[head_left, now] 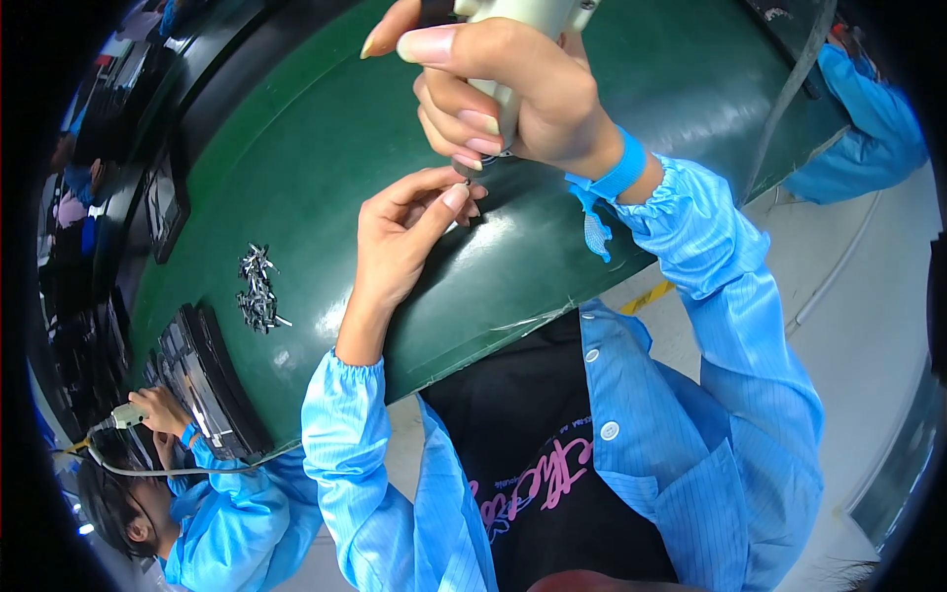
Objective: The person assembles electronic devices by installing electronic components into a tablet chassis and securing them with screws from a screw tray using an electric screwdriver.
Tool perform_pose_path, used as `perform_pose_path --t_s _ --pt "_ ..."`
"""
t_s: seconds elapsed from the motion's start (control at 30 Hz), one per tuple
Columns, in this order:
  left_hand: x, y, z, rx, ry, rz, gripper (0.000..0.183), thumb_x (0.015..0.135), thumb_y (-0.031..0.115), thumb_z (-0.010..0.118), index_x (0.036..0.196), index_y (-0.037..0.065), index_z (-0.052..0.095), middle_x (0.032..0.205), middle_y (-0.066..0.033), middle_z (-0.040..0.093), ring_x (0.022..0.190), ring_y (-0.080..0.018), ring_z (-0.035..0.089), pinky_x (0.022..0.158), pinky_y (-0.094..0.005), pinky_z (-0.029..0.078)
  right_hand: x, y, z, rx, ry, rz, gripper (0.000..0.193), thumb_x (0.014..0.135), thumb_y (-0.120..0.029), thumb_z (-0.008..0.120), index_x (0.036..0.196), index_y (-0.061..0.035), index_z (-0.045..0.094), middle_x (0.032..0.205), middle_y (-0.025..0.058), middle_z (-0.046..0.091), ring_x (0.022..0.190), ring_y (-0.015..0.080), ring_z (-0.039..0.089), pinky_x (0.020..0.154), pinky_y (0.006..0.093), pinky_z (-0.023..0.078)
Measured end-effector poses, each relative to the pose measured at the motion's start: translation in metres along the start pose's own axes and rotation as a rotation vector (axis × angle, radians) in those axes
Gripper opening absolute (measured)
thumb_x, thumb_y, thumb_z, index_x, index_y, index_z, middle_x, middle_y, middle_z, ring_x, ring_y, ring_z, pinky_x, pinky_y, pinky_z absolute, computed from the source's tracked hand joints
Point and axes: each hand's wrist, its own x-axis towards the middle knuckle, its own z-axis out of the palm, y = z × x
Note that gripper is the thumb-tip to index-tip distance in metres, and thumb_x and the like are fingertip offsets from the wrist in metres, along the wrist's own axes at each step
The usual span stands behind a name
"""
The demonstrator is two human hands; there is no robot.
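My right hand [523, 89] is wrapped round the cream body of an electric screwdriver [533, 16], with its upper end cut off by the top edge of the view. The tool's nose points down toward my left hand [400, 222]. There, thumb and fingers are pinched together just under the tool's tip, on something too small and too covered to make out. Both hands are above the green table mat [326, 128]. Left of my left hand lies a loose pile of small black and silver parts [258, 288], apart from both hands.
Stacked black panels [207, 380] stand at the table's left end, near a co-worker's hand [160, 412] on a pale corded tool [126, 416]. Another dark panel [164, 209] lies farther back. A grey cable [789, 94] hangs at right, near another blue sleeve [853, 148].
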Motion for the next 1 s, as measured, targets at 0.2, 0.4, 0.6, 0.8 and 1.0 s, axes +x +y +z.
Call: perform_pose_path --t_s 0.2,0.4,0.6,0.8,1.0 --pt "-0.012 0.033 -0.041 0.075 0.163 0.067 0.028 0.103 0.015 0.051 0.117 -0.005 0.063 0.104 -0.0139 0.069 0.079 -0.0135 0.064 0.067 -0.0253 0.050 0.011 0.004 0.006 0.032 -0.046 0.088 0.035 0.100 -0.019 0.039 0.113 0.0093 0.054 0.050 -0.0012 0.038 0.043 0.0112 0.042 0.046 0.0302 0.041" --pt "-0.001 0.120 -0.208 0.812 0.781 0.385 0.029 0.099 0.022 0.061 0.111 -0.005 0.066 0.092 -0.0110 0.070 0.077 -0.0131 0.065 0.069 -0.0242 0.050 0.006 0.022 -0.043 0.076 -0.033 -0.078 0.033 0.096 -0.013 0.043 0.120 0.0088 0.048 0.053 -0.0007 0.037 0.041 0.0097 0.037 0.041 0.0275 0.039" --pt "-0.060 0.125 -0.528 1.356 1.340 -0.221 0.093 0.071 0.072 0.071 0.121 -0.006 0.063 0.121 -0.0254 0.065 0.119 -0.0369 0.060 0.103 -0.0418 0.045 0.012 0.020 -0.060 -0.071 0.120 -0.091 0.029 0.097 -0.014 0.044 0.117 0.0064 0.049 0.053 -0.0008 0.035 0.040 0.0094 0.035 0.039 0.0272 0.037" --pt "-0.036 0.085 -0.573 0.929 1.085 -0.526 0.113 0.060 0.069 0.084 0.116 -0.025 0.055 0.122 -0.0298 0.062 0.118 -0.0346 0.059 0.100 -0.0418 0.046 0.014 0.029 -0.098 -0.193 0.317 -0.126 0.028 0.097 -0.016 0.044 0.115 0.0054 0.050 0.054 -0.0019 0.033 0.043 0.0079 0.032 0.041 0.0253 0.035" --pt "-0.022 0.134 -0.545 0.426 0.968 -0.477 0.077 0.072 0.045 0.087 0.108 -0.017 0.061 0.098 -0.0188 0.069 0.076 -0.0265 0.070 0.068 -0.0392 0.059 0.025 0.028 -0.108 -0.191 0.212 -0.127 0.032 0.098 -0.017 0.043 0.119 0.0065 0.050 0.057 -0.0017 0.035 0.046 0.0078 0.033 0.045 0.0253 0.036"
